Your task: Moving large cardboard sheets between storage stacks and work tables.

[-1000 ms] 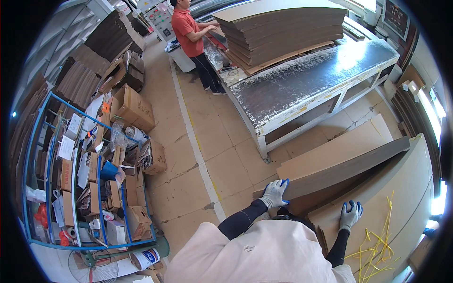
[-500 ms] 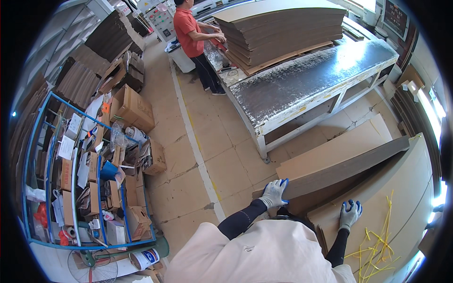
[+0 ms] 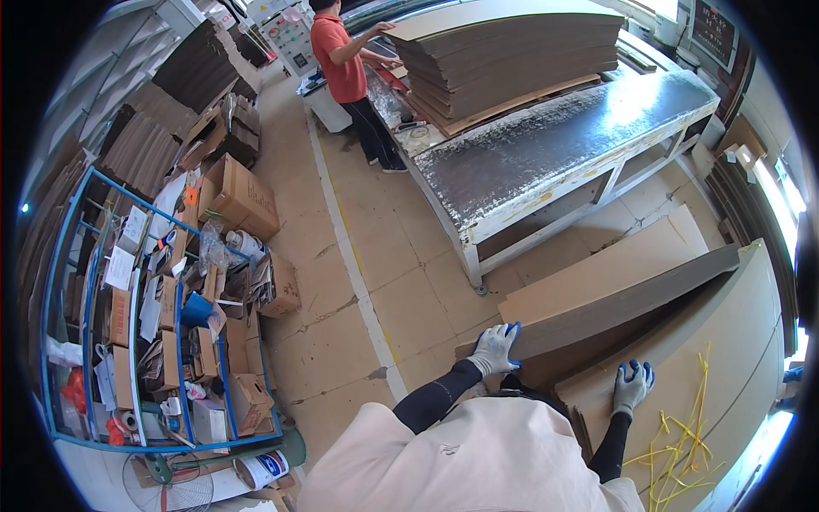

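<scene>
Both my hands wear grey gloves with blue palms and fingertips. My left hand [image 3: 494, 349] is closed round the near left end of a bundle of cardboard sheets [image 3: 631, 300], whose layered brown edge faces up. To the right lies a wide cardboard sheet [image 3: 734, 375], with a dark gap between it and the bundle. On this sheet, close to its near edge, my right hand [image 3: 633, 387] lies with its fingers apart, holding nothing. Loose yellow strapping strips [image 3: 682, 452] are scattered beside it.
A metal-topped table [image 3: 563, 149] ahead carries a tall cardboard stack [image 3: 512, 64]. A co-worker in a red shirt [image 3: 334, 60] stands at its left end. A blue-framed rack [image 3: 179, 341] full of boxes and a fan [image 3: 166, 482] are at left.
The co-worker has raised one hand to the top edge of the tall stack on the table. My hands and the cardboard beneath them have stayed in place.
</scene>
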